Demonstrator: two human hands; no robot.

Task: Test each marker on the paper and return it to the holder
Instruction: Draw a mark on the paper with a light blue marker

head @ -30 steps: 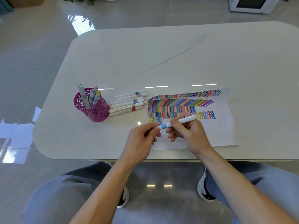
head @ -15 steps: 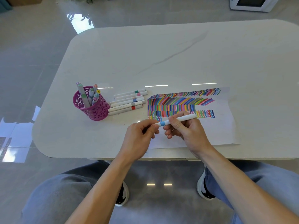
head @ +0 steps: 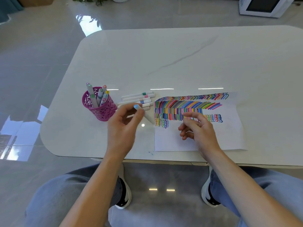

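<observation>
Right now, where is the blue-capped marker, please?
The blue-capped marker is left of centre in the head view, held by the left hand between the purple holder and the paper.

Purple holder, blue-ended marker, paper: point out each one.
purple holder point(head: 105, 112): head view, front mesh wall.
blue-ended marker point(head: 148, 118): head view, blurred white barrel.
paper point(head: 172, 141): head view, bare lower-left area.

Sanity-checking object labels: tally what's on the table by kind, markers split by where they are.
Standing markers in the holder: 7, two nearly overlapping
Loose markers on the table: 5
Blue-capped marker in the left hand: 1
Holder: 1
Paper: 1
Total: 15
</observation>
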